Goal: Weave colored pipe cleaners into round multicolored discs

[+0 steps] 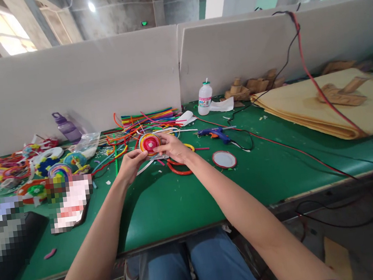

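Both hands meet above the green table (167, 205), holding a round coiled disc (148, 143) of red, pink and yellow between them. The left hand (131, 163) cups the disc from below and from its left edge, fingers curled up around it. The right hand (173, 147) closes on the disc's right edge, thumb and fingers pinching it. The disc is lifted just clear of the tabletop and faces up toward the person.

Just under the right hand lie a red curved strip (179, 169) and a small yellow loop (189, 147). A little to the right sits a round lid with a red rim (224, 159), flat on the table. Beyond it lies a blue glue gun (214, 132), its cord trailing off to the right. Behind the hands, a bundle of coloured pipe cleaners (146, 116) rests against the white partition (76, 89). A small white bottle (204, 98) stands upright near the partition, and a purple bottle (66, 126) leans at the left. More finished coloured pieces (58, 166) crowd the left end of the table. A folded tan sheet (331, 110) lies well apart at the right, crossed by a red cable (315, 85).
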`<act>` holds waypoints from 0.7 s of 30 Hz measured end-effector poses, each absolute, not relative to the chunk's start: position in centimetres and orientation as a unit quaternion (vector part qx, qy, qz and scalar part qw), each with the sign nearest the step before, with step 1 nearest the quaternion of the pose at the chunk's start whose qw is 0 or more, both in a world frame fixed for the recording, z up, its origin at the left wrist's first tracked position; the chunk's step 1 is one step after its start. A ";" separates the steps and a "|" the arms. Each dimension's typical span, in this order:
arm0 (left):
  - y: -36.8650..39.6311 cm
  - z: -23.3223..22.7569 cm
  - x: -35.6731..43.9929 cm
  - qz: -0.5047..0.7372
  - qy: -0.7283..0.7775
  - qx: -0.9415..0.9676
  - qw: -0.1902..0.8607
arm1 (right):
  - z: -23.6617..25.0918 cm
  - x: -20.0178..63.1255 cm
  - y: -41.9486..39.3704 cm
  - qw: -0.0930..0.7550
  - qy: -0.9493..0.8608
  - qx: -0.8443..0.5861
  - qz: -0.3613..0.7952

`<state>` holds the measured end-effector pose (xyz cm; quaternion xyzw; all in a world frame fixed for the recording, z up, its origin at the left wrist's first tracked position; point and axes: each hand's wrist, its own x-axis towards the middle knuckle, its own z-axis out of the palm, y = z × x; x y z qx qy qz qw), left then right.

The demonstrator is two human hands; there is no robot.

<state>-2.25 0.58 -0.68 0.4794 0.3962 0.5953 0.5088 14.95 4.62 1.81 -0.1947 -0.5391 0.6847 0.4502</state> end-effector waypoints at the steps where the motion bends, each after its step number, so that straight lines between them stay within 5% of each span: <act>1: 0.6 -0.7 -2.2 0.596 0.398 0.478 0.509 | 1.8 15.0 4.6 0.447 -0.538 -0.195 0.687; 21: 0.3 0.0 -2.2 0.590 0.377 0.458 0.548 | 2.1 15.3 4.7 0.446 -0.505 -0.184 0.716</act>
